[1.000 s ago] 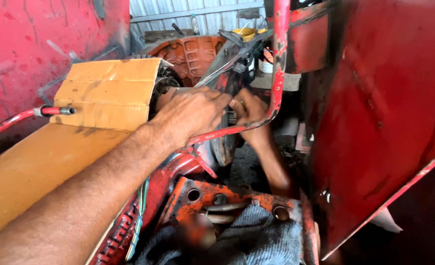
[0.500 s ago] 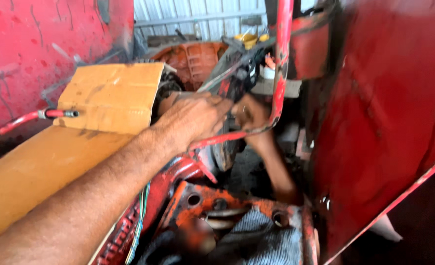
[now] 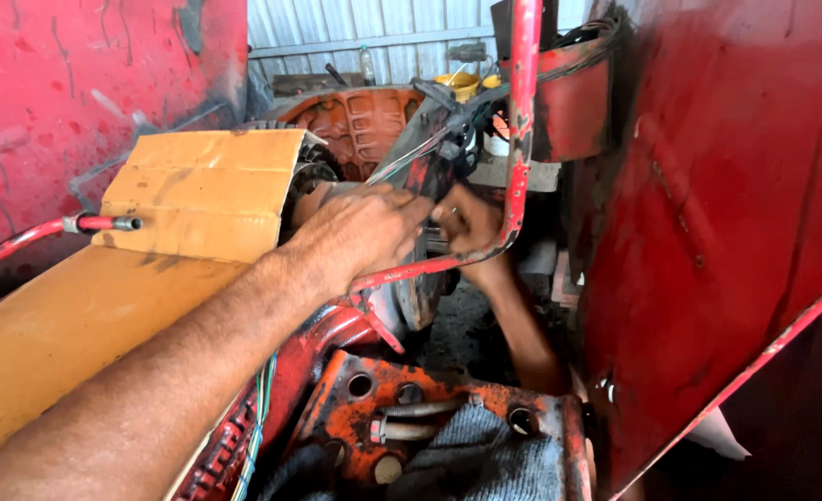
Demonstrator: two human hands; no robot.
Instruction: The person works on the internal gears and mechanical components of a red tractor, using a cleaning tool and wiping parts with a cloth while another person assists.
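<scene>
Our left hand [image 3: 360, 232] lies knuckles-up with its fingers curled down onto the dark machine part [image 3: 429, 176] just inside the bent red tube [image 3: 517, 139]; we cannot tell whether those fingers truly clamp anything. Our right hand [image 3: 466, 227] comes up from below on the far side of that part, fingers bent around something small at its edge, too hidden for us to name, so its hold is unclear as well. The two hands nearly meet, right beside the tube's lower bend.

From the head camera, taking the red tube as our mark: left of it, folded cardboard [image 3: 197, 195] covers the bodywork, and a thin red rod [image 3: 49, 227] runs out past the cardboard's edge. Behind the tube sits an orange ribbed casting [image 3: 360, 121]. Below it we see a rusty orange bracket [image 3: 429, 408] with round holes, grey cloth [image 3: 476, 455] bunched against it. Just right of the tube hangs a red cylindrical can [image 3: 573, 102], dark cables spilling from its top. Farther right stands a red panel [image 3: 726, 223].
</scene>
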